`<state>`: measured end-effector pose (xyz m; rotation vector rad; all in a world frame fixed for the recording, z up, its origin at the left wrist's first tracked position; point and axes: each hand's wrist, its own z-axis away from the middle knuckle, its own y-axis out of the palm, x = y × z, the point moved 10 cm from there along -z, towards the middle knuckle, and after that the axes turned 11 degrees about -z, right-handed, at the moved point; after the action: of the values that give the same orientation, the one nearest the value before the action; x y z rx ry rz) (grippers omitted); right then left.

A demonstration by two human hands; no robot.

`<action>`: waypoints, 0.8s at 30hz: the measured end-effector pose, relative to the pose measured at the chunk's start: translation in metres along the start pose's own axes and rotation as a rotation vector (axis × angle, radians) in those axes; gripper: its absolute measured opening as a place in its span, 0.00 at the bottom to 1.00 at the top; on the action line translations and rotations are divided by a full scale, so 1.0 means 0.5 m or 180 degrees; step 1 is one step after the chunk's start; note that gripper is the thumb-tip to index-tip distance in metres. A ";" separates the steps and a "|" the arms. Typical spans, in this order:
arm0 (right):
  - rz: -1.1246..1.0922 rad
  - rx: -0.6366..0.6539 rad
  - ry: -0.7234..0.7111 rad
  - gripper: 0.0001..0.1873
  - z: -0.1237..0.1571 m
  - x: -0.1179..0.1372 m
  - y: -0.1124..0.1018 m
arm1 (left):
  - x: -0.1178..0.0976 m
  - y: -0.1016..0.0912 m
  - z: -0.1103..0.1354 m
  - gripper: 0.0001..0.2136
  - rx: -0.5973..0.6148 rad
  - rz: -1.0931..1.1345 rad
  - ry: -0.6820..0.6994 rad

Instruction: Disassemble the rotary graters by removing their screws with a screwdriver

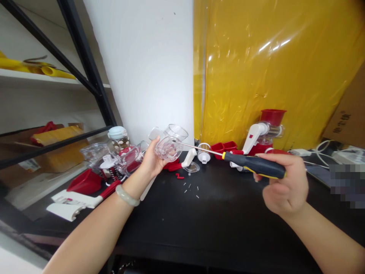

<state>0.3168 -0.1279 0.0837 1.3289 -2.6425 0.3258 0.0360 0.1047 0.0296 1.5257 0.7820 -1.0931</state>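
Note:
My left hand (pixel 151 160), with a pale bangle on its wrist, grips a clear plastic housing (pixel 176 132) above the table. In my right hand (pixel 288 186) is a screwdriver (pixel 251 164) with a black and yellow handle, its long shaft pointing left. The screwdriver's tip lies at the round end of the housing; whether it sits in a screw I cannot tell. Below on the table are several small metal pins or screws (pixel 190 185) and a little red part (pixel 179 176). A white and red crank handle (pixel 188 159) lies just behind them.
An assembled rotary grater (pixel 258 133) stands at the back right, beside red trays (pixel 224 149) and a grater drum (pixel 204 153). At left lie a red hopper (pixel 85 182), white parts (pixel 68 203) and clear housings (pixel 128 158). A black-framed shelf (pixel 97 87) borders the left; cables (pixel 319 152) run at right.

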 end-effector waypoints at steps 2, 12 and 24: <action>0.0184 -0.0121 -0.0125 0.17 -0.002 0.009 -0.008 | 0.002 -0.001 -0.001 0.17 0.0000 -0.0009 -0.0005; -0.0589 0.0187 -0.0407 0.19 -0.035 0.047 0.023 | -0.004 -0.005 -0.001 0.15 -0.0088 -0.0001 0.0036; -0.0328 0.0219 -0.0283 0.15 -0.036 0.040 0.032 | -0.007 -0.012 -0.008 0.16 -0.0082 0.0044 0.0115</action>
<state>0.2927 -0.1293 0.1039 1.5290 -2.6437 0.3543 0.0305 0.1102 0.0308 1.5308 0.8063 -1.0441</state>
